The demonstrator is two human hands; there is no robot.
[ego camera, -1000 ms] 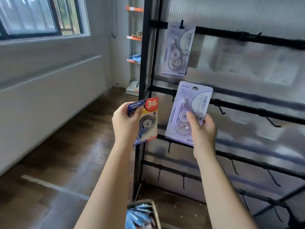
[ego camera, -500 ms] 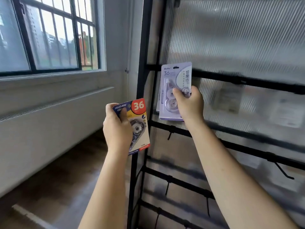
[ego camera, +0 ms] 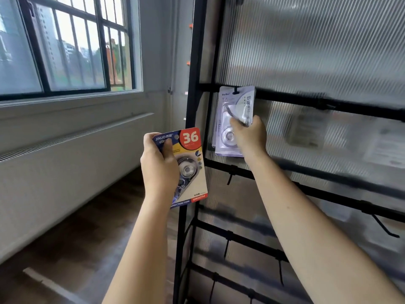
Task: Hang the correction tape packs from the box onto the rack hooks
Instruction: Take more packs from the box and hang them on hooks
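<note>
While your right hand [ego camera: 247,133] is pinching the lilac pack [ego camera: 232,119] with its hole riding on the top-left hook [ego camera: 235,91], be sliding it fully back before letting go, your left hand [ego camera: 158,165] gripping the blue pack [ego camera: 189,167].

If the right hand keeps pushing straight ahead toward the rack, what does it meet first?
Most likely the lilac pack that the right hand already pinches on the top hook; just behind it stands the ribbed panel. Depth between them is unclear.
</note>
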